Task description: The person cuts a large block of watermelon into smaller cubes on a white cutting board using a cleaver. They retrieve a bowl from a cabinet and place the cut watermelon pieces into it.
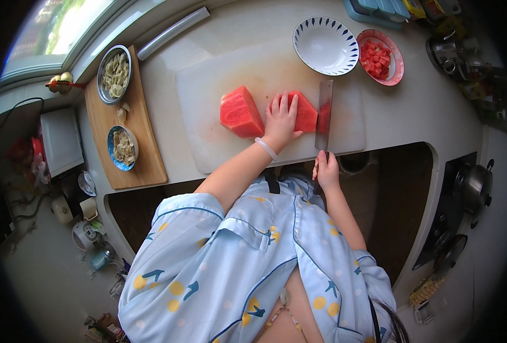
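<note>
My left hand (pixel 282 120) presses down on a peeled slab of watermelon (pixel 307 113), fingers spread over its top. In my right hand (pixel 327 170) is the handle of a cleaver (pixel 324 113), its broad blade upright along the slab's right edge. Red flesh shows against the blade; I cannot tell whether it is a cut slice or a reflection. Left of my left hand sits a larger peeled chunk of watermelon (pixel 240 112). Both pieces lie on a translucent white cutting board (pixel 206 141).
Beyond the board stand a white bowl with dark rim marks (pixel 325 45) and a red-patterned bowl (pixel 397 70) of watermelon cubes (pixel 374 58). At left, a wooden board (pixel 148 158) carries two bowls of dumplings (pixel 116 75). A pot (pixel 476 188) sits on the right-hand cooktop.
</note>
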`<state>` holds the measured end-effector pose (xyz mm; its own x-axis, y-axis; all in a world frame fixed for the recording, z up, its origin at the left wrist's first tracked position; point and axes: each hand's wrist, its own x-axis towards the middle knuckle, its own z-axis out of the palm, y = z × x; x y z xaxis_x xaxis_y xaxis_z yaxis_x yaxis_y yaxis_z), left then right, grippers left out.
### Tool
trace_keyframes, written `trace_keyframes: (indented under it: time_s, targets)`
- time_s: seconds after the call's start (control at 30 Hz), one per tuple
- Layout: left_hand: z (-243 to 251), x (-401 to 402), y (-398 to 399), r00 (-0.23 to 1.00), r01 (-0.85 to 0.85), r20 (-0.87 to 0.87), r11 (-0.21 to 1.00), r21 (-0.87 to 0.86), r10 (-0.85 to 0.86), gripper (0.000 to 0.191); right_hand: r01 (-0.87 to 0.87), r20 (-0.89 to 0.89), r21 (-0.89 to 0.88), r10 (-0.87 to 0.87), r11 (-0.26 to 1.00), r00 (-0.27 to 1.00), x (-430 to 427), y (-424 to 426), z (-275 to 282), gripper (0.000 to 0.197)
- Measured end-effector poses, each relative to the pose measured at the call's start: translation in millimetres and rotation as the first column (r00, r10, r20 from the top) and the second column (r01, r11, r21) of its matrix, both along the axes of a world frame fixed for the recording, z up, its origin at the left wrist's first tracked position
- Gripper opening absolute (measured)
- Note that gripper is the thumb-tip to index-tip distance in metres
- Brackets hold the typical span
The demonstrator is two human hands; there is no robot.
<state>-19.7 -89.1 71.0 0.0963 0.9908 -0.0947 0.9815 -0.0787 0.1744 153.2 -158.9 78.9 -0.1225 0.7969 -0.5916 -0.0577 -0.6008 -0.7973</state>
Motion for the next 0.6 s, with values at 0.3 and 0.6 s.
trace_keyframes:
  time_s: [0.3, 0.6]
  targets:
    - [14, -9, -12, 0.940, 0.339, -0.036, 0.940, -0.029, -0.340, 0.080, -0.124, 0.238, 0.061, 0.107, 0.990, 0.966, 7, -24, 25, 0.035]
    - [12, -11, -12, 0.933, 0.355, -0.026, 0.930, -0.094, -0.359, 0.077, -0.182, 0.375, 0.149, 0.114, 0.972, 0.920, -16, -28, 22, 0.034]
